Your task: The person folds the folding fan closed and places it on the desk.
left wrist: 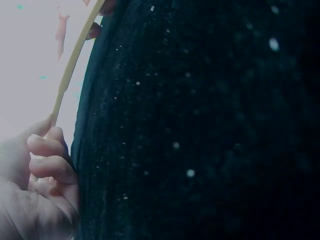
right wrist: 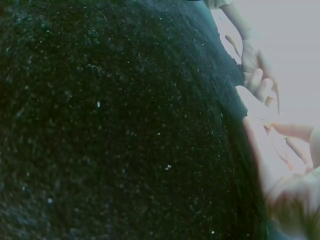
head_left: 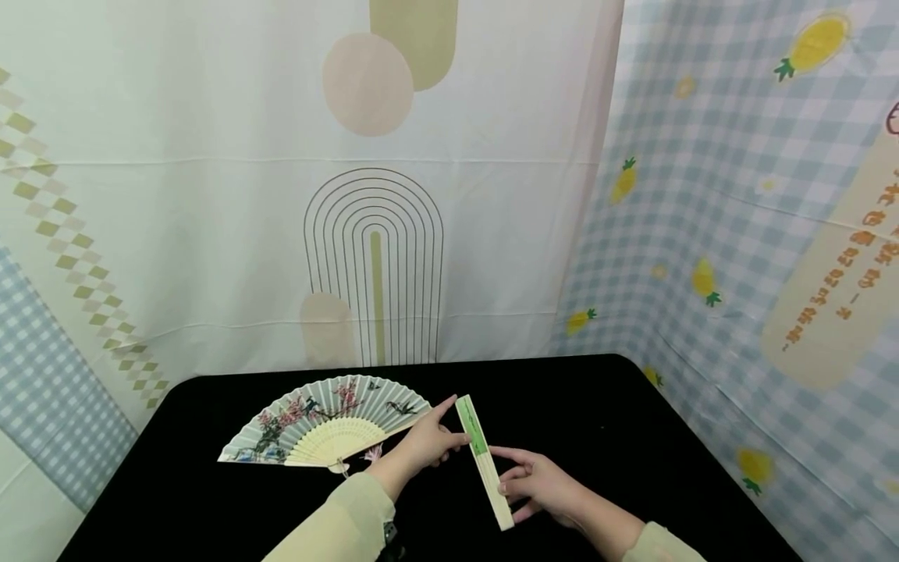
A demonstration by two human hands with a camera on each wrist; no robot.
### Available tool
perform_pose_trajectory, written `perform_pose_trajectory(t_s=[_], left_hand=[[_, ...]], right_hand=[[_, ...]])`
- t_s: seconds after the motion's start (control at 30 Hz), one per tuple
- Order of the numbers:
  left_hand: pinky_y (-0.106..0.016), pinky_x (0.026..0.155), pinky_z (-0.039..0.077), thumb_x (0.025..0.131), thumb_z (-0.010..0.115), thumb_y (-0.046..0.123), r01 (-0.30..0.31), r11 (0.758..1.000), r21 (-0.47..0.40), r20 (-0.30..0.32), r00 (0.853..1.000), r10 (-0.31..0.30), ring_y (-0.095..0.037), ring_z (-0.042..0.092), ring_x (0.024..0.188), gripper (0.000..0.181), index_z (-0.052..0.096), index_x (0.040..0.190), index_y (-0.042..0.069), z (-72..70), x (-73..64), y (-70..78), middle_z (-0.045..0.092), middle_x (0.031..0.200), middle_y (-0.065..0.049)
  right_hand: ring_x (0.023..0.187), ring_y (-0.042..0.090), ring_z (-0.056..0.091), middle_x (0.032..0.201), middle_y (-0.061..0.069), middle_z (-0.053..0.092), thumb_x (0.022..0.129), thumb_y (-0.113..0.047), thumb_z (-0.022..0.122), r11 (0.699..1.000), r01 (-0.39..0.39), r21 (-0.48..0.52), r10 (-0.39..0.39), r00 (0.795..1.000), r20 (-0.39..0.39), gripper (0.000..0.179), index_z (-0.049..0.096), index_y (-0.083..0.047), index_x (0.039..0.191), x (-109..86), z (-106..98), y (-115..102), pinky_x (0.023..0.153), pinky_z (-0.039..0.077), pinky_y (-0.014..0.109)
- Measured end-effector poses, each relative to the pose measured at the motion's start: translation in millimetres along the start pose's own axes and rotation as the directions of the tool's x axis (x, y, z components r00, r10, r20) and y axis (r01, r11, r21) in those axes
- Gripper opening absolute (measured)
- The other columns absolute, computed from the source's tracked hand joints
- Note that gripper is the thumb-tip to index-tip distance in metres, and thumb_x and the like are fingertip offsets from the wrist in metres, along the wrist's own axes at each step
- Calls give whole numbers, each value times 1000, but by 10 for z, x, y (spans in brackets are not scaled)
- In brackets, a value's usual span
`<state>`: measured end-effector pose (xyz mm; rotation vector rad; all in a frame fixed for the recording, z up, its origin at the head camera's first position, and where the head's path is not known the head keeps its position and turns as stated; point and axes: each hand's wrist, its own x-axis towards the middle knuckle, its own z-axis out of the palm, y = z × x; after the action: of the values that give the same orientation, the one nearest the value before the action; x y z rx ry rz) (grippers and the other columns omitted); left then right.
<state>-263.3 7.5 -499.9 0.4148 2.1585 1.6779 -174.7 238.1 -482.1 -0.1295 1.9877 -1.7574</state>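
Observation:
A folded hand fan (head_left: pixel 485 460), pale wooden ribs with a green leaf section at its upper end, is held slanted above the black table. Near the green end my left hand (head_left: pixel 424 441) pinches it, with the index finger stretched toward the tip. Lower down, my right hand (head_left: pixel 544 488) grips the ribs between thumb and fingers. Seen from the left wrist, the fan (left wrist: pixel 72 65) appears as a thin yellowish strip. An open fan (head_left: pixel 344 421), with pink blossoms and birds on a pale leaf, lies to the left, partly behind my left hand.
The black table (head_left: pixel 597 421) has rounded far corners. A pink tassel (head_left: pixel 374 453) lies by the open fan's pivot. Behind stands a white patterned curtain (head_left: pixel 232 234), and a blue checked curtain with pineapples (head_left: pixel 653 234) hangs along the right side.

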Motion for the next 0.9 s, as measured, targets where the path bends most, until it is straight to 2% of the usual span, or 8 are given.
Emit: perform_pose_trajectory(t_s=[0.23,0.7,0.9], left_hand=[[-23,39,31,89,76,18,35,999,31,4,999,-35,-11,43,45,86,26,159,16,32,26,-45,67,68,-4],[-26,41,34,90,75,19,124,985,118,32,991,-128,-11,47,46,82,29,158,15,33,58,-6,65,63,-4],[-25,40,34,89,76,21,125,982,142,19,991,-129,-12,48,45,82,31,157,16,49,74,-7,64,62,-4]], right_hand=[[88,33,71,102,15,71,91,-3,67,999,-35,13,35,999,-1,64,42,-5,150,17,-18,41,65,61,45],[91,34,71,105,15,70,92,-3,65,996,-83,23,83,997,11,65,39,-3,151,30,-21,50,67,61,44],[91,34,71,104,14,70,92,-3,64,995,-98,10,98,995,14,65,38,-3,152,18,-31,35,67,61,43]])
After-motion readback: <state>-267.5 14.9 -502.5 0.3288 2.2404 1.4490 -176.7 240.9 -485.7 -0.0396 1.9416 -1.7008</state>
